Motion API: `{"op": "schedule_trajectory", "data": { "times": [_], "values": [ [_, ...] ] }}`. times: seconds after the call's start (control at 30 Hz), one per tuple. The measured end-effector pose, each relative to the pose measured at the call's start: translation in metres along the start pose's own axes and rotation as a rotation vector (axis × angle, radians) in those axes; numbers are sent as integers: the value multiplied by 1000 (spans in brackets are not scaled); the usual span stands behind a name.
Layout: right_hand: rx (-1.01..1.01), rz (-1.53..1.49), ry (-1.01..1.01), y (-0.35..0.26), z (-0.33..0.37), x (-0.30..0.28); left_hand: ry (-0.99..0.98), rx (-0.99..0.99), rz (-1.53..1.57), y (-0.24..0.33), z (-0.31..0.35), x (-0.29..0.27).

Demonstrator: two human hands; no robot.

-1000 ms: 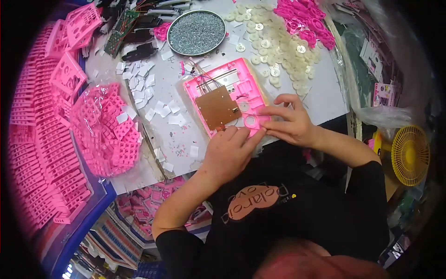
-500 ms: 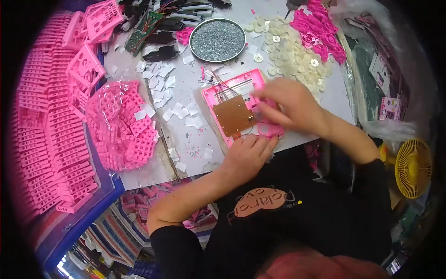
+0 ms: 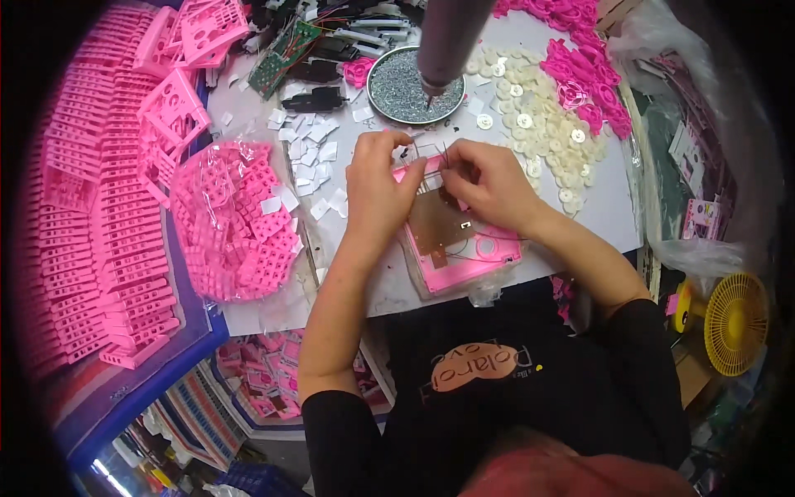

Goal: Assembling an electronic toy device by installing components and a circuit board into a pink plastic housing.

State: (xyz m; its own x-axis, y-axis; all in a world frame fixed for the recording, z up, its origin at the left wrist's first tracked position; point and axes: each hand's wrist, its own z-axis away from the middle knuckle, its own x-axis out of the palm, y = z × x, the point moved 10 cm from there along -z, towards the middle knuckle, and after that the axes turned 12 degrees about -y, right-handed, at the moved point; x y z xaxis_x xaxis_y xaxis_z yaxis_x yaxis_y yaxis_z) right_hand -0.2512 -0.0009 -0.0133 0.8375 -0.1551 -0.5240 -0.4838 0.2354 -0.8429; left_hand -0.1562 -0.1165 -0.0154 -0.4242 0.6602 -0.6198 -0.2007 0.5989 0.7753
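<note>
A pink plastic casing [image 3: 464,277] lies on the worktable in front of me, with a brown circuit board [image 3: 439,222] inside it. Thin wires [image 3: 445,151] rise at the casing's far edge. My left hand [image 3: 377,186] is at the far left corner, fingers curled and thumb bent toward the index finger around the wires. My right hand [image 3: 494,184] faces it, thumb and fingertips pinched on a dark wire; the fingers partly hide the wire ends. Above, a powered screwdriver [image 3: 447,45] hangs with its bit over a round dish [image 3: 372,98] of small metal screws.
White round discs [image 3: 538,124] and darker pink parts [image 3: 584,74] are heaped at the right. White paper squares [image 3: 310,149], green circuit boards [image 3: 284,58] and a bag of pink pieces [image 3: 232,224] lie left. Stacked pink casings [image 3: 108,207] fill the far left. A yellow fan [image 3: 735,323] stands right.
Both hands have moved from the casing's near and right sides to the wires at its far edge. The casing is turned more upright, and the screwdriver now hangs over the screw dish.
</note>
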Motion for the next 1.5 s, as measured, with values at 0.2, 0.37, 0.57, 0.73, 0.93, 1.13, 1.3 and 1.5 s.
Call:
{"op": "schedule_trajectory", "data": {
  "times": [0.2,0.37,0.57,0.73,0.93,1.13,1.3,1.5],
  "values": [
    [-762,465,-326,-65,23,34,-23,138,-42,15,-3,-1],
    [-587,592,128,-58,-15,-35,78,428,-369,51,8,-3],
    [-612,587,-81,-38,-19,-25,99,628,-581,77,32,1],
    [-747,496,-154,-45,-47,-3,46,696,-631,85,41,7],
    [-673,700,-129,-40,-22,-16,-74,373,-396,59,21,5],
    [-405,921,-91,-43,16,19,-34,226,-210,45,21,8],
    [-314,686,-170,-34,43,15,-97,212,-228,56,9,13],
    [-217,600,16,-28,56,3,-123,204,-223,57,10,30]
  ]
}}
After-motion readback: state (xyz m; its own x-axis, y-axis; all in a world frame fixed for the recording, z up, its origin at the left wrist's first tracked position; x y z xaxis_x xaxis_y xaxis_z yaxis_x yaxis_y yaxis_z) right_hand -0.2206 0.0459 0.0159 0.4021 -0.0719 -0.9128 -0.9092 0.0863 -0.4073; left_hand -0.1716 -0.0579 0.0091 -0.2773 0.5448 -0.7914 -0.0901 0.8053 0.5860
